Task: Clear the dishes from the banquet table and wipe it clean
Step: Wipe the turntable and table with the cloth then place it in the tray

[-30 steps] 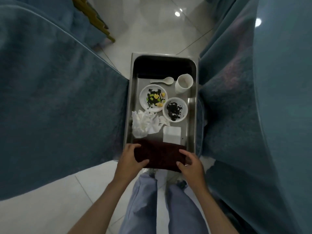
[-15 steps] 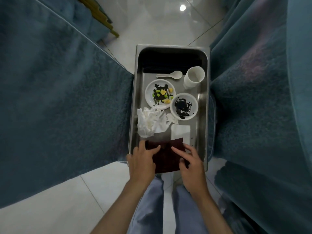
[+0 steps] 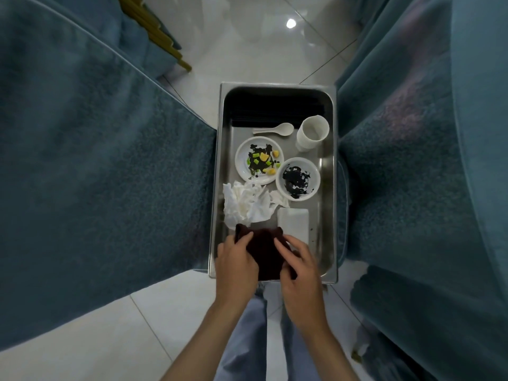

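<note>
A steel tray (image 3: pixel 328 193) sits between two blue-draped tables. Inside it are a white plate (image 3: pixel 244 163) with green and yellow scraps, a white bowl (image 3: pixel 298 179) smeared black, a white spoon (image 3: pixel 277 129), a white cup (image 3: pixel 312 134), crumpled tissue (image 3: pixel 247 203) and a folded white napkin (image 3: pixel 293 224). A dark maroon cloth (image 3: pixel 264 251) lies at the tray's near end. My left hand (image 3: pixel 236 264) grips its left side and my right hand (image 3: pixel 299 266) grips its right side, bunching it between them.
Blue cloth covers the table at left (image 3: pixel 96 174) and the table at right (image 3: pixel 412 174), leaving a narrow aisle of white tiled floor (image 3: pixel 247 45). Gold chair legs (image 3: pixel 165 48) show at the upper left. My legs stand just below the tray.
My hands have drawn closer together, gathering the maroon cloth from a wide spread strip into a narrow bunch at the tray's near end.
</note>
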The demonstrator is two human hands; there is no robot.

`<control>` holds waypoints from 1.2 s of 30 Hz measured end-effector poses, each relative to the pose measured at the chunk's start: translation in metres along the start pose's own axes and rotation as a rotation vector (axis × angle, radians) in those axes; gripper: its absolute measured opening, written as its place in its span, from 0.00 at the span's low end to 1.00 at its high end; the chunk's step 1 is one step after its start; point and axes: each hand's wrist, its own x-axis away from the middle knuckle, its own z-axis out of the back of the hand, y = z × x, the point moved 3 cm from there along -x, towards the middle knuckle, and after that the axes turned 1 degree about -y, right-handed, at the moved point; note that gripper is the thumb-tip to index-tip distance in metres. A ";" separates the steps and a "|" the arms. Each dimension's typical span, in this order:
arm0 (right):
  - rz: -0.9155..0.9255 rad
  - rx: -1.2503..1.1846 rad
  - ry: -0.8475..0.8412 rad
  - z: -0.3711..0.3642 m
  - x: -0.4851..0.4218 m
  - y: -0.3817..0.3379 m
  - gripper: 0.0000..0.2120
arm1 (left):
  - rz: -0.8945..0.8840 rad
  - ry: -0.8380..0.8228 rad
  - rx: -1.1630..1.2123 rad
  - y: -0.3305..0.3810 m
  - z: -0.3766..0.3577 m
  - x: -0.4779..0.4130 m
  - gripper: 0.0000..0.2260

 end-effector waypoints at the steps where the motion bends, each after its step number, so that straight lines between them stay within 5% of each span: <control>1: 0.014 0.009 -0.007 -0.002 0.003 -0.003 0.31 | 0.032 -0.011 0.132 0.003 0.002 0.001 0.18; 5: 0.050 -0.010 -0.032 -0.009 0.011 -0.018 0.31 | 0.161 -0.107 0.723 0.017 0.007 0.011 0.10; 11: 0.111 -0.115 -0.259 -0.011 0.017 -0.035 0.31 | 0.250 0.057 0.841 0.008 0.011 0.010 0.04; 17: -0.220 -0.293 -0.025 0.019 -0.007 -0.011 0.29 | 0.236 -0.054 0.954 -0.007 0.029 -0.007 0.05; 20: -0.392 -0.635 -0.213 0.009 -0.017 -0.010 0.36 | 0.210 -0.170 0.946 -0.011 0.034 -0.011 0.07; 23: -0.385 -0.683 -0.194 -0.001 -0.022 -0.006 0.38 | 0.182 -0.185 0.950 -0.018 0.036 -0.017 0.11; 26: -0.365 -0.590 -0.077 -0.011 -0.025 0.008 0.28 | 0.086 -0.232 0.936 -0.030 0.032 -0.023 0.23; 29: -0.335 -0.497 -0.060 -0.023 -0.030 0.022 0.19 | -0.085 -0.287 0.698 -0.046 0.025 -0.032 0.17; 36: -0.294 -0.042 -0.216 -0.065 -0.047 0.059 0.23 | -0.050 -0.237 0.190 -0.079 -0.009 -0.057 0.19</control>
